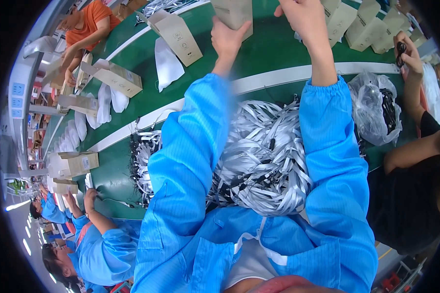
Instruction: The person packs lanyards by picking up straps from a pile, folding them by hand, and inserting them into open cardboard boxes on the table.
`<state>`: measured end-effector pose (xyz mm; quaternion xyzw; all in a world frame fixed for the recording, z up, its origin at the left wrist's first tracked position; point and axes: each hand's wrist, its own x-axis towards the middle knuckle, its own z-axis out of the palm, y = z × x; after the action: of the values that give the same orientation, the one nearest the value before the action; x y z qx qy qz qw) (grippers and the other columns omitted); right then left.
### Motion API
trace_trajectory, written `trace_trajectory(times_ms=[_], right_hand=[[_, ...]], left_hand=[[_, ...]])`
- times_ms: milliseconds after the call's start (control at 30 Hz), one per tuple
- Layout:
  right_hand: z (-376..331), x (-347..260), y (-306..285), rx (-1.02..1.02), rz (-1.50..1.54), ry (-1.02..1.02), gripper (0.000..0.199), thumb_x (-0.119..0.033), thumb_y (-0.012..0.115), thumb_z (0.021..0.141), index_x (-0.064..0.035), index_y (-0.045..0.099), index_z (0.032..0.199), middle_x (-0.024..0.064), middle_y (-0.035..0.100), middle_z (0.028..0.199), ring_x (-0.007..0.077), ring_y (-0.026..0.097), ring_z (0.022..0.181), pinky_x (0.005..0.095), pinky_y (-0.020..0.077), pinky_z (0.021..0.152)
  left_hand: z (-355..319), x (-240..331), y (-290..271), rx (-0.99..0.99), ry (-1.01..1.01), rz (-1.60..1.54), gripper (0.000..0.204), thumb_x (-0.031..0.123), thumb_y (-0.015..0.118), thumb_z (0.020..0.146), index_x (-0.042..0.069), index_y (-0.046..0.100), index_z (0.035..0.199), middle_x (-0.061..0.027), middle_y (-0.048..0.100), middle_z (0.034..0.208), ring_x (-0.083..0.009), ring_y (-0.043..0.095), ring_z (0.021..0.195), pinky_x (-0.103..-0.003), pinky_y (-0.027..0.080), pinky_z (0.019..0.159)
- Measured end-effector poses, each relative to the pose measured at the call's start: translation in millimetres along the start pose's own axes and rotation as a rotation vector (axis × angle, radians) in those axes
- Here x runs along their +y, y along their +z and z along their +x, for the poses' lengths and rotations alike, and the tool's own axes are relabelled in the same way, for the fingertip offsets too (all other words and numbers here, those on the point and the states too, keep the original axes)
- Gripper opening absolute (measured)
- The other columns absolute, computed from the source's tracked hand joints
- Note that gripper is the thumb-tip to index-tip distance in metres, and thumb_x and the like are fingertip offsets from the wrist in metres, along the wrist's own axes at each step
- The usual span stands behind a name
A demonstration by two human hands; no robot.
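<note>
At the far edge of the view, my left hand (227, 38) grips the lower part of a beige cardboard box (233, 13), its thumb spread across the near face. The top of that box is cut off. To the right, my right hand (302, 18) is raised over the green work surface with its fingers curled; whatever they hold, if anything, is hidden. Between my forearms lies a large heap of flat white cables (266, 146) with black connectors. Another open beige box (178, 39) stands left of my left hand, with a white pouch (168, 66) hanging beside it.
More open boxes (115, 78) line the green belt (205, 73) on the left, and others (364, 27) stand at far right. A clear plastic bag (374, 110) of black cables lies right of my right sleeve. Co-workers sit at both sides; one hand (408, 53) holds a black cable.
</note>
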<state>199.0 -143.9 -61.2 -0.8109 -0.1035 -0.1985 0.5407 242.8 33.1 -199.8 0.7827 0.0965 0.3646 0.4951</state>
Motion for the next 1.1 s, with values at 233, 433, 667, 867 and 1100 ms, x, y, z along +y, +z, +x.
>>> trace_trajectory(times_ms=[233,433,667,867,1100], right_hand=[[-7,-31,-44,-0.327,1.168,0.067,0.045,-0.037,0.059,0.104,-0.0038,0.06,0.072,-0.0015,0.044,0.054,0.0103,0.039,0.043,0.0283,0.0345,0.044],[-48,-82,0,-0.058,1.064,-0.325,0.037,-0.036,0.047,0.111,-0.0088,0.047,0.085,-0.0026,0.042,0.071,0.0058,0.027,0.051,0.025,0.0294,0.046],[-50,-64,33,-0.373,0.791,-0.418,0.037,-0.032,0.046,0.112,-0.0041,0.048,0.089,0.0012,0.046,0.08,0.009,0.039,0.061,0.0251,0.0365,0.056],[-43,-63,24,-0.422,0.108,-0.726,0.036,-0.026,0.047,0.111,0.0014,0.054,0.087,0.0049,0.047,0.078,0.0162,0.048,0.065,0.0298,0.0429,0.064],[-40,-56,9,-0.579,0.071,-0.357,0.036,-0.025,0.051,0.108,0.0056,0.064,0.093,0.0133,0.064,0.095,0.021,0.063,0.083,0.0306,0.0483,0.074]], left_hand=[[-27,18,-52,-0.571,0.312,-0.146,0.086,0.033,0.095,0.068,0.001,0.052,0.135,-0.0163,0.074,0.112,-0.0317,0.073,0.104,-0.038,0.058,0.088],[-65,39,-101,-0.58,0.418,-0.072,0.076,0.035,0.094,0.07,0.005,0.058,0.13,-0.0118,0.074,0.116,-0.0267,0.074,0.106,-0.036,0.058,0.092],[-75,28,-99,-0.509,0.388,-0.131,0.079,0.039,0.095,0.068,0.005,0.058,0.129,-0.0112,0.074,0.115,-0.026,0.074,0.105,-0.037,0.058,0.094],[-77,17,-96,-0.522,0.334,-0.14,0.081,0.044,0.094,0.067,0.005,0.059,0.128,-0.0125,0.074,0.113,-0.0265,0.074,0.103,-0.038,0.058,0.095],[-72,1,-88,-0.51,0.185,-0.21,0.086,0.049,0.094,0.065,0.005,0.058,0.129,-0.013,0.074,0.115,-0.0274,0.074,0.104,-0.038,0.058,0.096]])
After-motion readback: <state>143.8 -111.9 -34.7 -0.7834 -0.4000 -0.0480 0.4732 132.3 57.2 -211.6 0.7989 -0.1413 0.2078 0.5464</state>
